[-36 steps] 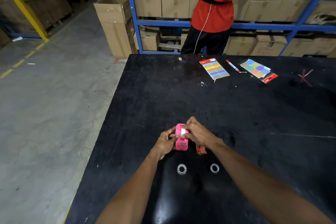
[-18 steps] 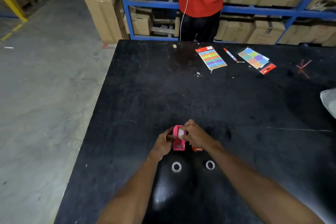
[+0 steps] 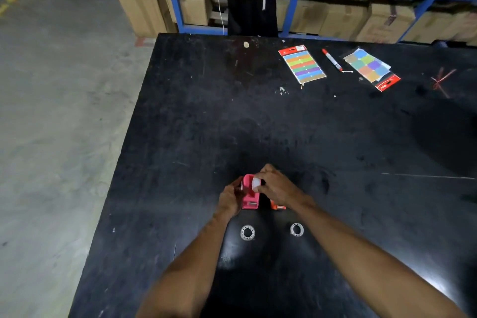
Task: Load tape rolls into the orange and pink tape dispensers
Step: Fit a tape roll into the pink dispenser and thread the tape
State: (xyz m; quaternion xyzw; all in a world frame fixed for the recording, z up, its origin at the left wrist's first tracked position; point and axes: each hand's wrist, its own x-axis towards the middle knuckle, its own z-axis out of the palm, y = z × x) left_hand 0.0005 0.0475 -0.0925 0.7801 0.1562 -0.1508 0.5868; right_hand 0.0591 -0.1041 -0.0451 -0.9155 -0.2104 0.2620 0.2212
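Right hand [image 3: 277,186] pinched white tape roll [image 3: 256,184] into pink plastic dispenser [image 3: 249,195], left hand [image 3: 231,196] gripping it; small orange dispenser [image 3: 277,206] still unloaded.

Two bare forearms rise from the bottom edge of the frame toward its centre. No sleeve, watch, band or glove shows on either. The left hand [image 3: 229,197] and right hand [image 3: 277,186] are bare too, with no rings visible on the fingers.
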